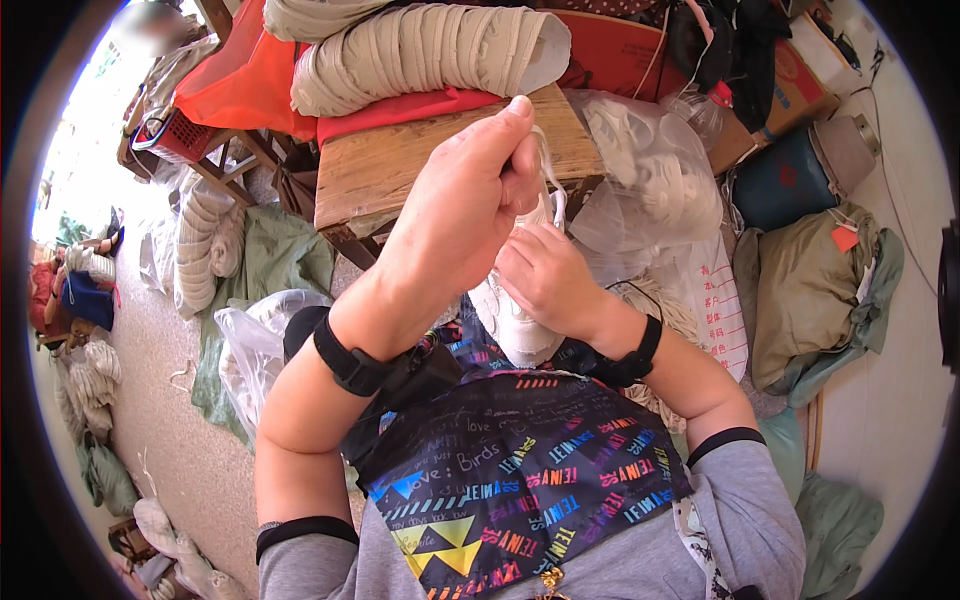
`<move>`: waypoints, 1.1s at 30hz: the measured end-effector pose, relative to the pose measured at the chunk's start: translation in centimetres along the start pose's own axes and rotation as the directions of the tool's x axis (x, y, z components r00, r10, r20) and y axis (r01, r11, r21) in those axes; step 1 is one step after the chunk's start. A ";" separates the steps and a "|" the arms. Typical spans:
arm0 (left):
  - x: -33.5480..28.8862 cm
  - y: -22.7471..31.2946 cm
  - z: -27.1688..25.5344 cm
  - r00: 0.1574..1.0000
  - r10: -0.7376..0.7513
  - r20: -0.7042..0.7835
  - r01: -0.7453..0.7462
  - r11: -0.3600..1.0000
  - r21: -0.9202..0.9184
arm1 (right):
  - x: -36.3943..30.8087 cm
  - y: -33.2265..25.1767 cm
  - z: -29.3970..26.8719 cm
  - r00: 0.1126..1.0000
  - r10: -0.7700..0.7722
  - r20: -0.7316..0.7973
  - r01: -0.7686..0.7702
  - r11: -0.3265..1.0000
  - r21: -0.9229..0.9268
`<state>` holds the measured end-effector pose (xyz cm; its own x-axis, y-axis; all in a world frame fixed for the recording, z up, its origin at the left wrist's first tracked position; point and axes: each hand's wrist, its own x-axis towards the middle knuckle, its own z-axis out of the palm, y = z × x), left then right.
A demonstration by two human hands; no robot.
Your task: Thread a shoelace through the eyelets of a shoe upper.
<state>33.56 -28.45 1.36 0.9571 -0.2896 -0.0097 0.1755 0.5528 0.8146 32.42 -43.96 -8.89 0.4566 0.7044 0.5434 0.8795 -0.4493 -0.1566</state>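
Observation:
A white shoe (515, 325) rests at my lap with its toe toward me. A white shoelace (551, 180) rises from the shoe toward my raised left hand (465, 205), which is closed in a fist around it, thumb uppermost. My right hand (548, 272) lies over the shoe's lacing, fingers curled against it; whether they also pinch the lace is hidden. Below the hands, a dark patterned apron (540, 470) covers my front.
Ahead stands a wooden bench (400, 170) carrying a row of stacked beige shoe uppers (430, 60). To its right, a clear plastic bag (650, 170) holds pale shoes. A dark blue container (785, 180) and stuffed sack (815, 295) lie farther right. A red basket (180, 138) stands left.

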 end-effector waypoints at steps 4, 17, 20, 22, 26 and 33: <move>-0.7 -0.1 -0.2 0.999 0.028 0.028 -0.032 0.986 0.164 | 0.4 -0.7 -0.8 0.970 0.232 -0.075 -0.220 0.965 0.145; -2.2 -5.0 -11.3 0.910 0.350 -0.223 -0.199 0.840 0.505 | 0.8 11.5 -9.2 0.676 0.698 0.235 -0.066 -0.260 0.963; -3.9 -8.3 -11.6 0.951 0.292 -0.097 -0.111 0.619 0.777 | -1.7 14.4 -10.0 0.583 0.773 0.251 -0.046 -0.278 0.960; -4.0 -8.3 -9.5 0.951 0.300 0.078 -0.217 0.462 0.860 | -3.4 15.3 -9.9 0.488 0.825 0.286 -0.077 -0.286 0.955; -3.7 -9.1 -9.2 0.952 0.277 0.128 -0.238 0.411 0.880 | -5.4 15.2 -9.0 0.470 0.806 0.359 -0.123 -0.343 0.931; -3.7 -9.2 -8.1 0.851 0.387 0.356 -0.461 0.223 0.859 | -6.5 14.7 -8.3 0.430 0.805 0.408 -0.167 -0.373 0.913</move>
<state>30.29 -26.11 -10.77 0.7999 -0.3109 0.5133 -0.6001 -0.4142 0.6843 41.22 -59.74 -7.88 0.9593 0.1657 -0.2289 -0.2825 0.5513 -0.7850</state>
